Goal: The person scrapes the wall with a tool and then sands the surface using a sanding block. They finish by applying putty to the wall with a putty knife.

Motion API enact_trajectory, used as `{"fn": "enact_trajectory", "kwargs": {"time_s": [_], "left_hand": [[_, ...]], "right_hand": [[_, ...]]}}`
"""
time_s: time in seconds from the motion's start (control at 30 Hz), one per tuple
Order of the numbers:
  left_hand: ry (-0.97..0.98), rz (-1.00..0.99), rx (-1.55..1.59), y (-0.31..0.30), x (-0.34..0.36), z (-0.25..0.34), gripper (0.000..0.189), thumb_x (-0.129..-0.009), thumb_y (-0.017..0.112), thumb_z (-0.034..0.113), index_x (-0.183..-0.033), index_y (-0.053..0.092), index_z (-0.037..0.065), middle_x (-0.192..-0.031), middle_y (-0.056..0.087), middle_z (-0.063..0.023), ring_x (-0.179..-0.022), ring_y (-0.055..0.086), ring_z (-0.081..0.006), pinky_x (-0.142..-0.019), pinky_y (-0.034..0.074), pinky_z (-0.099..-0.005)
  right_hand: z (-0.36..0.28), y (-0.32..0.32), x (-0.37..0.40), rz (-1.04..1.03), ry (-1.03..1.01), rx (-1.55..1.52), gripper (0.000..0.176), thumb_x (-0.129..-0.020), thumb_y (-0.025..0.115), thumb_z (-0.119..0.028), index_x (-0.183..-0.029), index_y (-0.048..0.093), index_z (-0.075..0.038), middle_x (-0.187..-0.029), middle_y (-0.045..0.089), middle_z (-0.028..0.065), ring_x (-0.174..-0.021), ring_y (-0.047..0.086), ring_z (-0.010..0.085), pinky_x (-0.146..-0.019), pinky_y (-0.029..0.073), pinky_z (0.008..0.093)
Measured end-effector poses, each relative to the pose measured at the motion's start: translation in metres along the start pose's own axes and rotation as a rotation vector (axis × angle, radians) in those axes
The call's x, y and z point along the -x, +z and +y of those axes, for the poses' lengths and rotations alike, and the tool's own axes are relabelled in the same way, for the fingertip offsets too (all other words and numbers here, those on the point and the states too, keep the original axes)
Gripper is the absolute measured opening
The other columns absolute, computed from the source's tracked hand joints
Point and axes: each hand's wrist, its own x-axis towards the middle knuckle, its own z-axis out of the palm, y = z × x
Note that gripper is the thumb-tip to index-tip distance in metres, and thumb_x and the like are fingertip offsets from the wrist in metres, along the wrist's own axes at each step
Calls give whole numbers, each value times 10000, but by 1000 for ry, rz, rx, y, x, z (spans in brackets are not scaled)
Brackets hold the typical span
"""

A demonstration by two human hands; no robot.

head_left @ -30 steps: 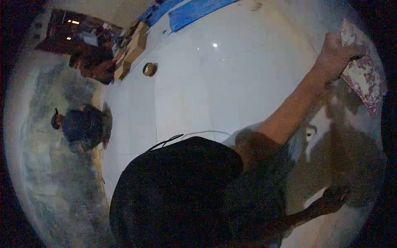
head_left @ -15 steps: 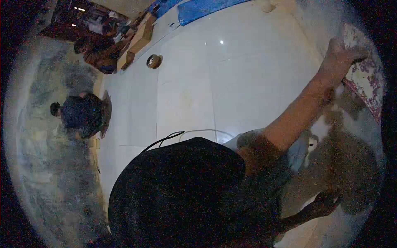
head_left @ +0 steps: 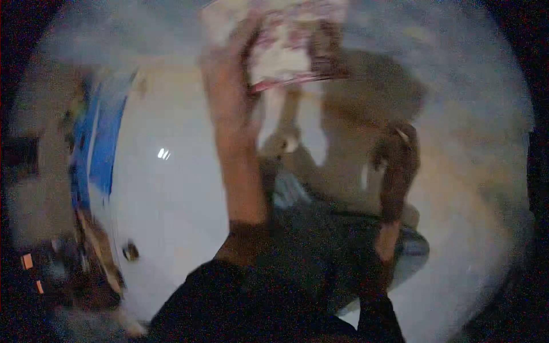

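Note:
My left hand [head_left: 231, 57] is raised at the top of the view, closed on the left edge of a flat board [head_left: 286, 60] with patchy white and dark-red marks. Motion blurs both the hand and the board, which stands close in front of the wall. Lower on the right is my right hand [head_left: 400, 151], dark in shadow with its fingers curled. A small pale spot shows at these fingers, but what they hold, if anything, I cannot make out.
Glossy pale floor tiles [head_left: 171, 200] spread left of my legs. A blue sheet [head_left: 108, 143] lies along their far left side. A small round container [head_left: 131, 251] stands on the tiles at lower left. The grey wall [head_left: 452, 74] fills the top right.
My view has swung to the right, so the board and left hand now appear near the top middle. The two seated people are no longer clearly visible. My left hand still grips the board.

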Motion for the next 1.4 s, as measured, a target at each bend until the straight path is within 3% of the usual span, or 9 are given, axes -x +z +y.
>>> {"fn": "enact_trajectory", "kwargs": {"time_s": [0.2, 0.27, 0.53, 0.63, 0.8, 1.0, 1.07, 1.23, 1.4], "left_hand": [[-264, -156, 102, 86, 18, 2, 295, -909, 640, 108, -1165, 609, -34, -1054, 655, -133, -986, 666, -238, -863, 549, -332], [-224, -265, 121, 108, 56, -3, 279, -909, 654, 131, -1141, 613, -18, -1063, 657, -108, -995, 663, -220, -876, 543, -337], [-664, -521, 415, 154, 105, -53, 362, -895, 684, 197, -1198, 607, 15, -1100, 659, -90, -965, 624, -173, -817, 512, -313], [-322, -1163, -94, 148, 95, -75, 431, -895, 672, 266, -1246, 579, 34, -1140, 651, -143, -1043, 630, -241, -883, 509, -386], [362, -1269, -1049, 129, 133, -155, 548, -917, 587, 355, -1372, 457, 77, -1233, 588, -232, -1109, 591, -389, -945, 476, -497], [180, -1649, -863, 124, 126, -147, 545, -917, 588, 360, -1362, 443, 80, -1156, 591, -211, -1052, 601, -391, -913, 483, -522], [244, -1588, -800, 119, 128, -153, 537, -920, 586, 352, -1360, 443, 78, -1132, 597, -210, -1035, 606, -385, -890, 491, -521], [383, -1463, -742, 122, 146, -163, 509, -928, 580, 327, -1353, 462, 72, -1075, 609, -209, -994, 618, -361, -830, 508, -498], [295, -1471, -816, 127, 140, -148, 471, -926, 584, 296, -1332, 520, 65, -1031, 618, -210, -985, 623, -350, -836, 518, -469]], "right_hand": [[-32, 17, -5, -207, -279, -207, 396, -1004, 525, -305, -1280, 502, -22, -1115, 593, 73, -896, 587, 140, -744, 508, 299], [-30, 1, 21, 37, -253, -163, 387, -1010, 518, -297, -1276, 498, -16, -1157, 577, 76, -939, 585, 148, -771, 510, 309], [-8, -77, -11, 144, -157, -383, 273, -983, 579, -229, -1162, 570, -24, -1020, 637, 34, -864, 598, 108, -723, 509, 279], [-11, -133, -4, 369, -146, 43, 234, -950, 629, -217, -1079, 623, -21, -1007, 655, 55, -861, 597, 107, -738, 500, 291], [10, -204, -10, 435, -400, 425, 277, -947, 621, -179, -1117, 613, 39, -1013, 670, 124, -925, 619, 175, -838, 491, 317], [26, -207, -52, 282, -663, 967, 207, -958, 567, -101, -1128, 643, -11, -1038, 683, 171, -942, 657, 263, -881, 499, 343], [14, -185, -56, 276, -499, 1188, 205, -932, 585, -79, -1117, 670, -60, -1013, 679, 177, -953, 657, 322, -865, 511, 351], [67, -198, -70, 392, -887, 1396, 315, -813, 658, 20, -1091, 708, -119, -821, 642, 151, -703, 573, 311, -636, 477, 402], [59, -186, -63, 350, -719, 1245, 340, -800, 655, -3, -1091, 709, -171, -779, 600, 120, -720, 566, 291, -635, 469, 412]]}}
